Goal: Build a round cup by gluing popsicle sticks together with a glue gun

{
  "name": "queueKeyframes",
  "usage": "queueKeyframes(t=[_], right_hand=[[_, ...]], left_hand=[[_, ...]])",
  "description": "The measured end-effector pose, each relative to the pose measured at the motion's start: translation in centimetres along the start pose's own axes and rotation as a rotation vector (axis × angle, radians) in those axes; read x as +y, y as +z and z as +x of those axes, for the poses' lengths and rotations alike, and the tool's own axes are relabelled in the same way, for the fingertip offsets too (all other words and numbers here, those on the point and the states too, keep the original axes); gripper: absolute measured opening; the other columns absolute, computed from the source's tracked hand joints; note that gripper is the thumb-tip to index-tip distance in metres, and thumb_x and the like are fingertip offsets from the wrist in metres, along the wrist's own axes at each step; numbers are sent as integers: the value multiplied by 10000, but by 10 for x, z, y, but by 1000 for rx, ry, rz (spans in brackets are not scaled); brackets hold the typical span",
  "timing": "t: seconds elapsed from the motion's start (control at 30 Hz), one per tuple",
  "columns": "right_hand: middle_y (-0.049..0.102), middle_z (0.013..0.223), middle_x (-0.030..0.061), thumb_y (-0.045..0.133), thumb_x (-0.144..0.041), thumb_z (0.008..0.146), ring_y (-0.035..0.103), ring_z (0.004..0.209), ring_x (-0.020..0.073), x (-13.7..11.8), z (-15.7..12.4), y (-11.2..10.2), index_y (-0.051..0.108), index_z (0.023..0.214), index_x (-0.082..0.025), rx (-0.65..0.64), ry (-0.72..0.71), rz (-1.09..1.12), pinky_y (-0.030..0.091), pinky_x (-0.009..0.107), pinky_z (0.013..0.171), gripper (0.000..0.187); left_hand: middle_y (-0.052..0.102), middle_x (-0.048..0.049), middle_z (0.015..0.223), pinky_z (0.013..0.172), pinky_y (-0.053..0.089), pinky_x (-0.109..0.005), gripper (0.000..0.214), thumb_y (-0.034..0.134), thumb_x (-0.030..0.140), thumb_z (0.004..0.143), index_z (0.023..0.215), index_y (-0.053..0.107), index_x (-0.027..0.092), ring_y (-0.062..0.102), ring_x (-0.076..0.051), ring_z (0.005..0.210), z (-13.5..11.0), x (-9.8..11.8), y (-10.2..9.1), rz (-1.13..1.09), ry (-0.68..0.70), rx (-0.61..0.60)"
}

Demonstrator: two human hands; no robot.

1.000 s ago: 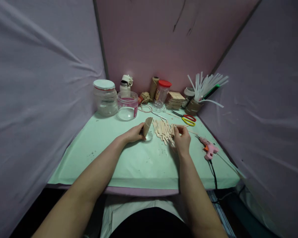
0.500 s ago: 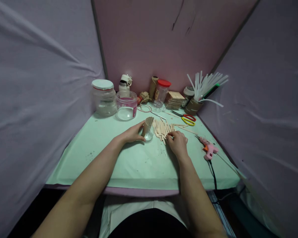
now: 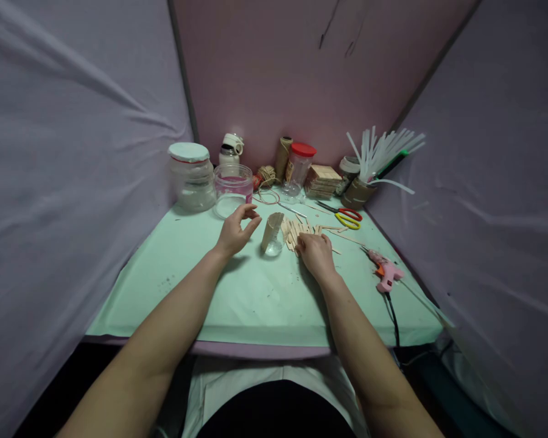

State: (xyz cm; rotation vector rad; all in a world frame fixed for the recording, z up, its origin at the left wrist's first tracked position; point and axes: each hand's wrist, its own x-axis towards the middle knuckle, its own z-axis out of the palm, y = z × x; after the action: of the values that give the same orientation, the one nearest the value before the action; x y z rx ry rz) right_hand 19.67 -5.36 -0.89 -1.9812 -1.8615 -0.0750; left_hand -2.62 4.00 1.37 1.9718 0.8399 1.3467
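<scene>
My left hand hovers above the table, fingers apart and nothing in them. Just right of it stands a small clear cup, its left side covered by an upright brownish wooden-looking wall. Wooden craft sticks lie in a loose pile to the right of the cup. Over the near side of that pile my right hand rests with its fingers curled closed. Its fingertips are among the sticks, and what they pinch, if anything, is hidden.
A pink glue gun with a cord lies at right. Scissors lie behind the sticks. Along the back are a lidded jar, an open tub, twine, a red-lidded jar, wooden squares and glue sticks.
My left hand has let go of the cup and moved left and up off it; the cup stays standing. My right hand has shifted left and slightly farther over the sticks.
</scene>
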Motion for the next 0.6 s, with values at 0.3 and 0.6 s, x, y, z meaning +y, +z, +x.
queueKeyframes(t=[0.3, 0.6], right_hand=[[685, 936, 92, 495, -235, 890, 570, 868, 218, 2, -7, -3, 653, 879, -190, 87, 54, 37, 357, 305, 775, 165], [663, 816, 48, 577, -296, 836, 589, 770, 219, -6, -10, -3, 598, 913, -214, -34, 177, -23, 324, 297, 659, 115]], left_hand=[[702, -43, 903, 847, 510, -314, 275, 554, 393, 879, 1037, 616, 177, 662, -172, 871, -3, 3, 2, 123, 80, 98], [702, -37, 800, 780, 504, -319, 153, 511, 291, 889, 866, 630, 197, 644, -168, 776, -14, 23, 11, 267, 339, 144]])
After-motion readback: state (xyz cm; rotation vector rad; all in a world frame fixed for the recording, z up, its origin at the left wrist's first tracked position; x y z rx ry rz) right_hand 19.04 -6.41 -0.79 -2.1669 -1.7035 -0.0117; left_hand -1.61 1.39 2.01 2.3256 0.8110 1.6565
